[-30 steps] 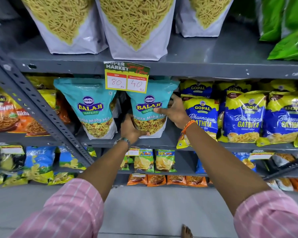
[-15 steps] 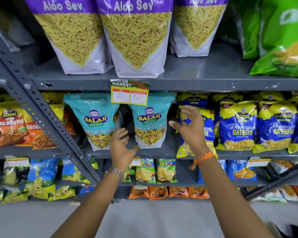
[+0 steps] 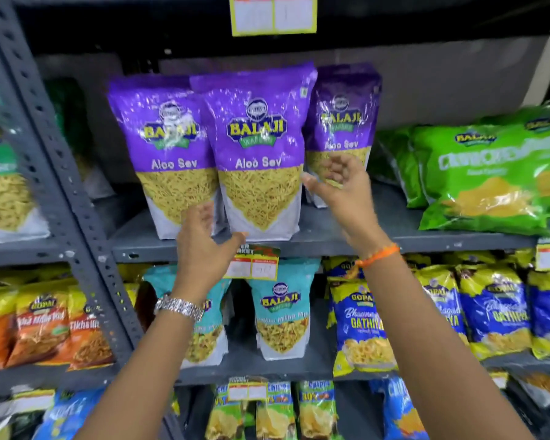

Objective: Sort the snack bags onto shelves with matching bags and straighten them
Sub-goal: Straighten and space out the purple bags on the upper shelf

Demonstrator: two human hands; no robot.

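Both hands are raised to the upper shelf [image 3: 346, 241], where three purple Aloo Sev bags stand upright; the left hand [image 3: 204, 246] is at the foot of the left purple bag [image 3: 169, 154] and the middle purple bag [image 3: 258, 154], thumb spread toward the middle one, fingers apart and clamped on nothing; whether they touch the packets I cannot tell, since the hand is blurred; the right hand [image 3: 340, 185] is open too, fingers loosely curled and spread, just beside the right edge of the middle bag and in front of the right purple bag [image 3: 343, 122], which sits further back than its neighbours.

As for progress, the purple row looks matched but not yet neat: the middle bag overlaps the left one and the right one is set back, so straightening seems to be the step in hand; one shelf down, the two teal bags [image 3: 283, 312] stand side by side beneath the price tag [image 3: 254, 265], and the blue Gathiya bags [image 3: 362, 325] fill the run to their right, all apparently in order; the green bags [image 3: 489, 176] on the upper shelf lean and slump against each other, and likely need attention next; the lower shelves are too blurred to judge.
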